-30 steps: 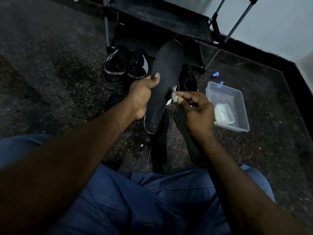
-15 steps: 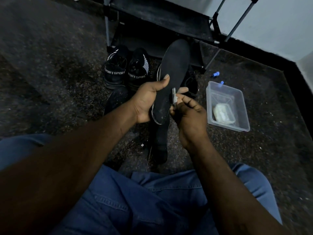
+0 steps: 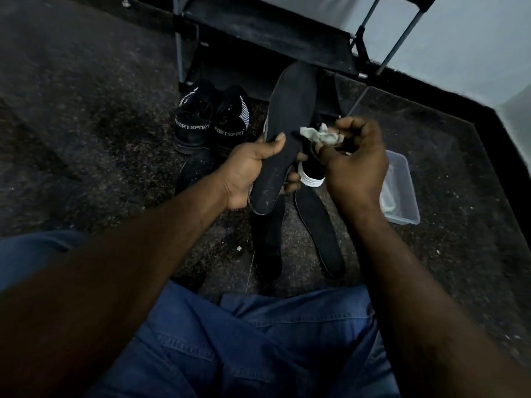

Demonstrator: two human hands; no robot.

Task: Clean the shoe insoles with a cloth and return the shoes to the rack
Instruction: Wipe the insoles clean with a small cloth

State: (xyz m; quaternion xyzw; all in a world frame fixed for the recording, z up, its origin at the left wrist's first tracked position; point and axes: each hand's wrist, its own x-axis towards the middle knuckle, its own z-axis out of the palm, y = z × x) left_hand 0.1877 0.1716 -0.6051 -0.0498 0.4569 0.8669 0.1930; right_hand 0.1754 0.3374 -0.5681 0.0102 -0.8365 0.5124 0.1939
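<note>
My left hand [image 3: 250, 170] grips a black insole [image 3: 290, 116] near its heel end, holding it upright and tilted, toe toward the rack. My right hand [image 3: 353, 165] pinches a small crumpled white cloth [image 3: 319, 135] just right of the insole's edge, touching or nearly touching it. A second black insole [image 3: 319, 231] lies flat on the floor below my hands. A black shoe with a white sole [image 3: 311, 173] shows between my hands, mostly hidden. The black shoe rack [image 3: 275, 33] stands at the back.
A pair of black shoes lettered SPORT [image 3: 212, 122] stands on the floor by the rack's left leg. A clear plastic tub [image 3: 402, 196] sits right of my right hand. Another dark shoe [image 3: 198, 170] lies behind my left wrist. My knees in blue jeans fill the bottom.
My right hand with the cloth has moved up and to the right, off the insole's lower edge. The floor insole, hidden half a second ago, shows again.
</note>
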